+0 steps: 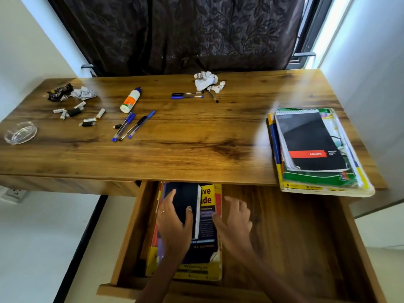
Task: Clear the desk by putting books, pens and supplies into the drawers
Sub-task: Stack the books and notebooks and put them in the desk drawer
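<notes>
The left hand (175, 224) curls thumb and fingers around a small dark book (185, 204), seating it on the stacked books (205, 254) at the left side of the open drawer (284, 237); the right hand (235, 217) hovers beside it, fingers spread loosely, holding nothing. Judging by this, books are being stowed; next comes the notebook pile (314, 149) above the drawer's right end, then the pens (133, 126) above and left of the drawer

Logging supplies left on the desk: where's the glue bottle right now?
In the head view, the glue bottle lies on its side on the desk, left of centre toward the back, just behind a cluster of blue pens and right of the scattered batteries.
</notes>
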